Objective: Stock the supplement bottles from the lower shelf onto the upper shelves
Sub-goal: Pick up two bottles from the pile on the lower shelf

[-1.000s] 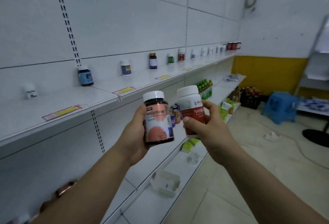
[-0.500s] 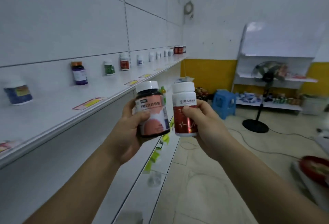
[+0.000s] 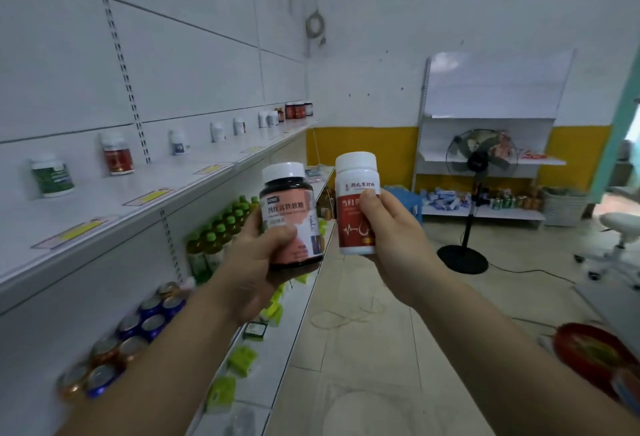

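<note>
Curling round the dark bottle (image 3: 292, 217), the left hand (image 3: 256, 273) holds it firmly, while the right hand (image 3: 391, 228) pinches the white bottle (image 3: 356, 207); both are in mid-air beside the upper shelf (image 3: 104, 214). With both hands full, either bottle may slip or topple at set-down.

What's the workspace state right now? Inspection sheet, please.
Surface: upper shelf holds spaced single bottles, yellow price tags along its edge.
Job's things: dark bottle and white red-label bottle, both upright, in hand, off the shelf.
Clutter: green drink bottles and cans below that shelf.
Grippers: left hand grips the dark bottle; right hand grips the white one.
Cables: fan cord and loose white cord on the floor.
Surroundings: standing fan, far shelving, red bowl.
</note>
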`<state>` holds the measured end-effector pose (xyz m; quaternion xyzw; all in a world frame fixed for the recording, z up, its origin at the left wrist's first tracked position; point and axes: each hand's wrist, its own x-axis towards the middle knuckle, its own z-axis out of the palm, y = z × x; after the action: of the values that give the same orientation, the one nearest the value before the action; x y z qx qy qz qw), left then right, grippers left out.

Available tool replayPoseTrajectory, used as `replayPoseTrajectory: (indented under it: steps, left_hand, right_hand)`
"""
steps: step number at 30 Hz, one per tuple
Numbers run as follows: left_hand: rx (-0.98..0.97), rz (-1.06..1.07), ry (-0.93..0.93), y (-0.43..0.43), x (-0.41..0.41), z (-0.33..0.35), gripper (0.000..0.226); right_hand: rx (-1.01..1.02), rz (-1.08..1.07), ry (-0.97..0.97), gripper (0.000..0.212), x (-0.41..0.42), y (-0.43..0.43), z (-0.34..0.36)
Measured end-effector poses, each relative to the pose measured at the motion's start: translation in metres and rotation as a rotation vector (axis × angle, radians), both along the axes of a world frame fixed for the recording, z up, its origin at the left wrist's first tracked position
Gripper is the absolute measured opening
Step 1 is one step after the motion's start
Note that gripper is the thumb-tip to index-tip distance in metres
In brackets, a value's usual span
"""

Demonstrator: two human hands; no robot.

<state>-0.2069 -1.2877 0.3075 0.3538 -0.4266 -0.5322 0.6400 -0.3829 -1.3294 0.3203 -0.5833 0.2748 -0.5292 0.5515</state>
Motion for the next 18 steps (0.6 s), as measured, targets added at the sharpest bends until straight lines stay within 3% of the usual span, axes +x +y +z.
replayPoseTrajectory:
  steps: [3, 6, 8, 18]
  left_hand:
    - [0.008, 0.017, -0.019, -0.048, -0.010, 0.005, 0.049]
    - [0.010, 0.060, -0.059, -0.098, -0.008, 0.007, 0.050]
    - [-0.002, 0.081, -0.095, -0.134, -0.002, 0.007, 0.050]
    - [-0.127, 0.113, -0.138, -0.354, 0.049, -0.011, 0.078]
  right_hand:
    - [0.003, 0.020, 0.026, 0.022, -0.010, -0.055, 0.009]
    - [-0.040, 0.043, 0.062, 0.031, -0.010, -0.110, 0.014]
    - [-0.051, 0.044, 0.070, 0.025, -0.006, -0.148, 0.014]
    - [-0.096, 0.056, 0.121, 0.041, 0.041, -0.370, 0.003]
